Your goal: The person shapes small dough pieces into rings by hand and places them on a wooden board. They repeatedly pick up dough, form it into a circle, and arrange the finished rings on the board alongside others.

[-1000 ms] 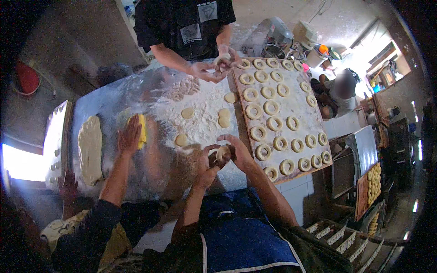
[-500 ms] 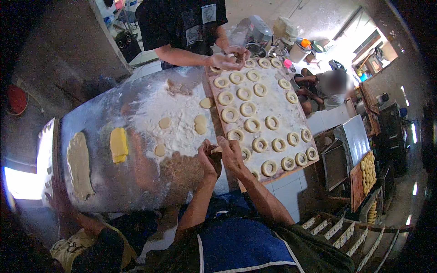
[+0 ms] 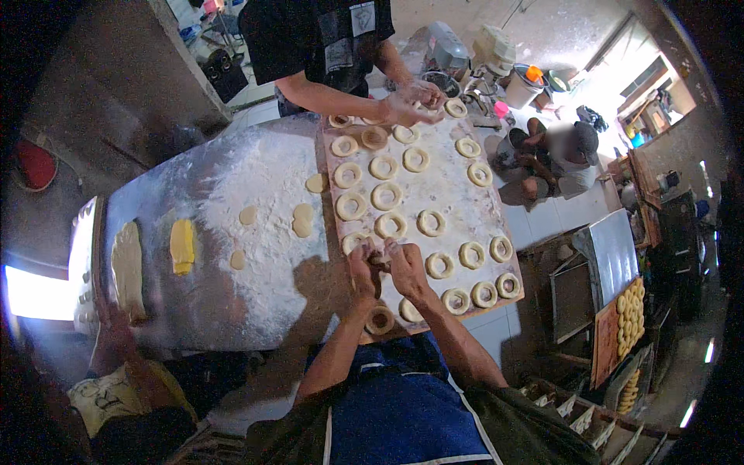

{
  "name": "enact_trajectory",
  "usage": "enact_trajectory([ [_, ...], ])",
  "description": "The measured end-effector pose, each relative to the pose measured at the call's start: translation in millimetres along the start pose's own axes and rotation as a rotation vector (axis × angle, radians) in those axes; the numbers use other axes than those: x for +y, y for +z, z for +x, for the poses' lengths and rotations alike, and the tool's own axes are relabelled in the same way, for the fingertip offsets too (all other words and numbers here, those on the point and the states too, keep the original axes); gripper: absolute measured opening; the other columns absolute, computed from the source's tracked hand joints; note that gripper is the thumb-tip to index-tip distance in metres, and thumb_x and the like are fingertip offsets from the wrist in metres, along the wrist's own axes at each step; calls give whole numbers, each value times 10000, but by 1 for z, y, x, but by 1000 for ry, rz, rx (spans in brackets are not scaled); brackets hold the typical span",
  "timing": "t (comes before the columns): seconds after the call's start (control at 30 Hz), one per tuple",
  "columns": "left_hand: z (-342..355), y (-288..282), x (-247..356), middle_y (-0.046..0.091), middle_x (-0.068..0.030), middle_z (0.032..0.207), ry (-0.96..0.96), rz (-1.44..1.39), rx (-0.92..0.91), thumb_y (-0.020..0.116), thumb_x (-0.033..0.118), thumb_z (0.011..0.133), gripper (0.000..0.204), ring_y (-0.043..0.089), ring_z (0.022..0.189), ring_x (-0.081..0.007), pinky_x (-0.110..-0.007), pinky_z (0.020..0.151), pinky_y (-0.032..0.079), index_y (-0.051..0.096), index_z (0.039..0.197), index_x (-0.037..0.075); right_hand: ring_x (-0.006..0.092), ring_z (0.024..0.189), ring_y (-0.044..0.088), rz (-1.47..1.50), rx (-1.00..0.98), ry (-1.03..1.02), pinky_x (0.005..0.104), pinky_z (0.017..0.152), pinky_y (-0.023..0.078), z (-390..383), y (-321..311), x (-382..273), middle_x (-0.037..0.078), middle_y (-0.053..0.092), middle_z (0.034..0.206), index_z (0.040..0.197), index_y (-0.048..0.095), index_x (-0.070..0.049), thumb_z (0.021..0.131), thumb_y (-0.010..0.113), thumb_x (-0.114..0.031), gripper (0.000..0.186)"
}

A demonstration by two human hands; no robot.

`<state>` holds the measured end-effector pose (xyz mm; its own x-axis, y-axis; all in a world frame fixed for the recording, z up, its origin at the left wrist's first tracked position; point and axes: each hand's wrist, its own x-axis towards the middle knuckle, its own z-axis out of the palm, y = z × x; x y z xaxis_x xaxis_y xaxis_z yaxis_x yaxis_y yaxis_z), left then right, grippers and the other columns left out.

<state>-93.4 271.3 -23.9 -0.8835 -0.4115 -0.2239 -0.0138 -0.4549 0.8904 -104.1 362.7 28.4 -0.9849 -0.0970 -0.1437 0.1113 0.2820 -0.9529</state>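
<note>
My left hand (image 3: 362, 271) and my right hand (image 3: 407, 271) are closed together over the lower-left part of a floured board (image 3: 457, 213) covered with several raw dough rings (image 3: 432, 222). A small piece of dough (image 3: 381, 257) is pinched between them, mostly hidden by my fingers. Left of the board is a floured metal table (image 3: 147, 194) with several flat dough rounds (image 3: 302, 219), a yellow slab (image 3: 183, 245) and a long pale dough slab (image 3: 127, 271).
Across the board, a co-worker's hands (image 3: 415, 108) are over its far edge. Another person (image 3: 562, 159) crouches at the right. A third person's arm (image 3: 132, 360) is at the lower left. A tray of shaped dough (image 3: 630, 314) stands on a rack at right.
My hands have moved right, from over the metal table onto the board. The co-worker's hands shifted right. The left person's hand has left the yellow slab. The whole view has shifted.
</note>
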Motion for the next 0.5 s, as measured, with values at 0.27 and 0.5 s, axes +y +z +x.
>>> enact_trajectory([
  [0.27,-10,51,-11,596,-128,985,20,316,-125,413,224,968,292,562,913,-236,-353,839,449,576,1094,18,127,544,400,105,-15,-75,349,499,335,9,-68,21,53,414,527,606,476,9,987,302,-531,683],
  [0.5,-15,114,-21,558,-77,748,310,508,-219,450,267,918,250,534,686,-221,-343,644,425,512,765,79,156,534,431,-23,18,-94,348,516,373,17,-124,42,73,481,531,651,535,42,985,277,-563,738],
])
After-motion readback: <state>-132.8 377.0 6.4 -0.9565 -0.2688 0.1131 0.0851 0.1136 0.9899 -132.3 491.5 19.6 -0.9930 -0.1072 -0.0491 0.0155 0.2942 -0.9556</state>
